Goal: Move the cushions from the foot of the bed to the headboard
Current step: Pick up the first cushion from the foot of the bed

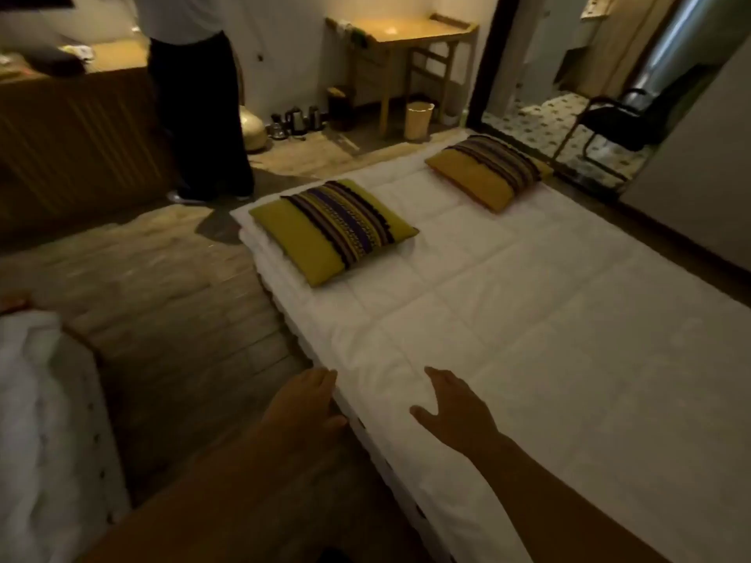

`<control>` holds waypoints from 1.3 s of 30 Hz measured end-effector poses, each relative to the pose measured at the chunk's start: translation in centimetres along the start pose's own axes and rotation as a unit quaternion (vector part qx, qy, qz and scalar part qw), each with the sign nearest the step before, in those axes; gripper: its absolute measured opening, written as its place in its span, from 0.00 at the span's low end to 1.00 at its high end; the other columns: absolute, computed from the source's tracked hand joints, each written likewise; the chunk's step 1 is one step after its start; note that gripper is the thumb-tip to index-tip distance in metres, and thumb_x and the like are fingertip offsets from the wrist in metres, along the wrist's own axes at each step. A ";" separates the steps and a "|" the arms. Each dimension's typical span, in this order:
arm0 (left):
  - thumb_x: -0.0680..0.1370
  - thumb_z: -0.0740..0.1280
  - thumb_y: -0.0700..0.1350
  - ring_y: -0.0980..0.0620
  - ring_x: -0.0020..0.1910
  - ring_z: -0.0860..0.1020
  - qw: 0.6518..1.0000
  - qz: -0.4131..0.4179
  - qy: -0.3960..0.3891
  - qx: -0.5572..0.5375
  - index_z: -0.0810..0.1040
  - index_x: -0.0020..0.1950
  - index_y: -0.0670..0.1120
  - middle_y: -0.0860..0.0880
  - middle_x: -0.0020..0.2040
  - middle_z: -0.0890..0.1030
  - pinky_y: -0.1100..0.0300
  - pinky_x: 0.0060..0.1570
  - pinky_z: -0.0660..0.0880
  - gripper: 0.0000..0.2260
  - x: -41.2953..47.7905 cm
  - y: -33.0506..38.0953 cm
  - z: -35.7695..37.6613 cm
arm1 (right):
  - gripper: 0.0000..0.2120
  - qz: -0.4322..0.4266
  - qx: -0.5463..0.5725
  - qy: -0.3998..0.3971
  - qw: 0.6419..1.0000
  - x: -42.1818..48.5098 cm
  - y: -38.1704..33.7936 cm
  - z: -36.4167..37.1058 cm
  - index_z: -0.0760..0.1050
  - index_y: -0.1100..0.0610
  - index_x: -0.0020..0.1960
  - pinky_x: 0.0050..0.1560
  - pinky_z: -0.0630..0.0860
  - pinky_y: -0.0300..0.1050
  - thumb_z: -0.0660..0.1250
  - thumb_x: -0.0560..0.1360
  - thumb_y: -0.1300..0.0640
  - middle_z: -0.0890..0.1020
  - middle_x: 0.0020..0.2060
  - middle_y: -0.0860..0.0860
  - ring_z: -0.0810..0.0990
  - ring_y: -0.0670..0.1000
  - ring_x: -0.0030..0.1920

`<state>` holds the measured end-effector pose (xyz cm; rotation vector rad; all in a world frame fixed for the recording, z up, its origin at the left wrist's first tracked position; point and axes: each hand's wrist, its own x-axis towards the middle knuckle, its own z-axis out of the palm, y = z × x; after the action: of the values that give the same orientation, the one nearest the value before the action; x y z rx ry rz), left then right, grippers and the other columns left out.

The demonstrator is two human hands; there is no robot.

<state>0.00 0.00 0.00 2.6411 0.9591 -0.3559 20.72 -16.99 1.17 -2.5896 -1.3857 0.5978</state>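
Two mustard-yellow cushions with dark striped bands lie flat on the far end of a white quilted bed (528, 339). The near cushion (333, 229) sits at the far left corner, the other cushion (489, 170) at the far right corner. My left hand (302, 408) hovers at the bed's near left edge, fingers apart and holding nothing. My right hand (453, 408) is over the quilt a little to the right, palm down, fingers spread, empty. Both hands are well short of the cushions.
A person in dark trousers (203, 115) stands on the wooden floor beyond the bed's left corner. A wooden desk (402, 38), a bin (418, 119) and kettles (296, 121) stand at the back wall. A black chair (621, 123) is far right. White bedding (44, 420) lies at left.
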 end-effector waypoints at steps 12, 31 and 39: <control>0.73 0.64 0.64 0.48 0.66 0.73 0.987 -0.143 0.006 -0.078 0.69 0.70 0.54 0.50 0.69 0.74 0.51 0.60 0.73 0.28 1.1 -13.1 -2.0 | 0.40 -0.087 -0.012 -0.156 0.984 12.6 -12.7 2.8 0.55 0.52 0.79 0.72 0.62 0.49 0.61 0.75 0.33 0.64 0.76 0.52 0.65 0.53 0.75; 0.76 0.65 0.58 0.46 0.61 0.77 0.958 -0.236 -0.101 -0.126 0.76 0.66 0.47 0.46 0.64 0.78 0.52 0.60 0.75 0.22 20.5 -29.2 -13.0 | 0.38 -0.086 0.038 -0.256 0.962 41.4 -23.4 2.7 0.61 0.53 0.77 0.71 0.67 0.51 0.63 0.74 0.33 0.69 0.74 0.53 0.69 0.54 0.72; 0.77 0.65 0.54 0.46 0.65 0.75 0.960 -0.222 -0.101 -0.137 0.72 0.69 0.48 0.46 0.68 0.75 0.52 0.63 0.73 0.22 27.3 -34.1 -16.2 | 0.36 -0.041 0.081 -0.253 0.963 48.6 -26.8 2.8 0.66 0.53 0.73 0.64 0.70 0.48 0.63 0.74 0.33 0.73 0.70 0.53 0.73 0.54 0.67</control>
<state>0.07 46.59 -0.99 2.0819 1.4138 -0.5382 23.16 37.98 -6.53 -2.3270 -1.4840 1.3669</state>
